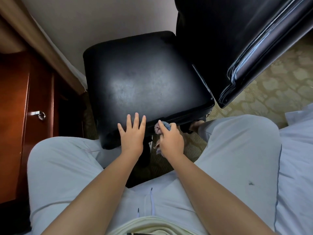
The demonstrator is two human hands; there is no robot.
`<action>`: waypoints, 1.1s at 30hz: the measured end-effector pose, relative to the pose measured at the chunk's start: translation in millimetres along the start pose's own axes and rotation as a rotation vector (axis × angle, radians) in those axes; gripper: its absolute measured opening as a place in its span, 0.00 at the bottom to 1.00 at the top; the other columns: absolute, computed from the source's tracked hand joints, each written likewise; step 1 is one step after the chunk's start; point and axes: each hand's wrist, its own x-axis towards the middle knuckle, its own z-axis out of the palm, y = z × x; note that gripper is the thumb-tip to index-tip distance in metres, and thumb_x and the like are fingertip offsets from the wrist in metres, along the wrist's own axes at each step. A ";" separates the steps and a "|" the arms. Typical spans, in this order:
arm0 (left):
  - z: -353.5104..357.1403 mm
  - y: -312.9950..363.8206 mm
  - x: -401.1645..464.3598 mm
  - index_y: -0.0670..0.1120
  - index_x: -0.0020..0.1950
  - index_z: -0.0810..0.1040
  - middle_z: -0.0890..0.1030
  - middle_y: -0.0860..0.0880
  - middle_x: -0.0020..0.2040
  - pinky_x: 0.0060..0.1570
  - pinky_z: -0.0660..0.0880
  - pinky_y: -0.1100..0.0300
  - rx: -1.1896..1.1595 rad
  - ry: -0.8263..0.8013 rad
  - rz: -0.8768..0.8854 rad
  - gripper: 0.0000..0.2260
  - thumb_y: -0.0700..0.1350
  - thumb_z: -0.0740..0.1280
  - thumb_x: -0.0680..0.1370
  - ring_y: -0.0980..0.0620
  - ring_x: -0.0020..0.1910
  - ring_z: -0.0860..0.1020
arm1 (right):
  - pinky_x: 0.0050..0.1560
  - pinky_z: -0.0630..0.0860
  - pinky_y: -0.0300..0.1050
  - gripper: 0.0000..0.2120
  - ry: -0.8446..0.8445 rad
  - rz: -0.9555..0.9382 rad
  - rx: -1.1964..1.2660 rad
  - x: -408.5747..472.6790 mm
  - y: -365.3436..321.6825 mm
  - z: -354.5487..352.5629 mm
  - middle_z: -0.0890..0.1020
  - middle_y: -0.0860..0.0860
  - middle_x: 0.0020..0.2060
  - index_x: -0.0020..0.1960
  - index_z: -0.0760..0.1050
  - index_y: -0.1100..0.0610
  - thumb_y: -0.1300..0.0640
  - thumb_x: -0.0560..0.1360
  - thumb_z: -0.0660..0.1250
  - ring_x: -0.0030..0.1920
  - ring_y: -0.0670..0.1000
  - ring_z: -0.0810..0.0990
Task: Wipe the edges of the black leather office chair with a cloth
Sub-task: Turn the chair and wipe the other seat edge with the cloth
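The black leather office chair (145, 82) stands right in front of my knees, its seat facing up and its backrest (237, 39) rising at the upper right. My left hand (133, 133) lies flat with fingers spread on the seat's near edge. Just to its right, my right hand (171, 141) grips a small bunched cloth (163, 126), pink and blue-grey, and presses it against the seat's front side edge along the stitched seam. Part of the cloth hangs below my fist.
A reddish wooden cabinet door (15, 116) with a metal handle (39, 114) stands at the left, under a wooden desk edge (42, 44). Patterned carpet (271, 85) spreads to the right. White bedding (298, 150) lies at the right. My legs in light trousers flank the chair.
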 end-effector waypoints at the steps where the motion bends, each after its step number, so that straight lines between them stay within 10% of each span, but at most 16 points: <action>1: -0.7 0.0 1.8 0.49 0.78 0.40 0.41 0.45 0.79 0.72 0.48 0.38 -0.001 0.002 0.011 0.40 0.36 0.65 0.77 0.42 0.77 0.40 | 0.49 0.72 0.46 0.25 0.006 0.006 -0.048 1.9 3.2 -2.7 0.70 0.53 0.60 0.75 0.60 0.47 0.57 0.79 0.60 0.53 0.53 0.74; 5: -0.9 0.4 7.6 0.48 0.78 0.43 0.44 0.45 0.79 0.73 0.47 0.40 0.011 0.042 0.070 0.33 0.43 0.61 0.80 0.45 0.78 0.42 | 0.50 0.72 0.48 0.27 0.029 0.300 -0.071 15.3 22.1 -18.0 0.68 0.55 0.61 0.76 0.58 0.47 0.57 0.79 0.60 0.55 0.54 0.71; 22: -16.7 9.4 33.9 0.42 0.78 0.39 0.49 0.47 0.79 0.74 0.51 0.50 0.060 0.001 0.226 0.35 0.51 0.59 0.81 0.47 0.78 0.47 | 0.46 0.72 0.48 0.26 -0.042 -0.011 -0.099 10.4 6.2 -18.1 0.70 0.56 0.59 0.75 0.59 0.50 0.58 0.79 0.59 0.53 0.55 0.73; 33: -14.8 -23.1 28.1 0.45 0.78 0.41 0.50 0.45 0.79 0.74 0.53 0.57 0.086 0.051 0.279 0.33 0.44 0.59 0.82 0.45 0.78 0.49 | 0.47 0.72 0.47 0.24 0.056 0.326 -0.035 18.0 23.0 -27.1 0.69 0.54 0.59 0.75 0.59 0.47 0.56 0.80 0.58 0.53 0.54 0.73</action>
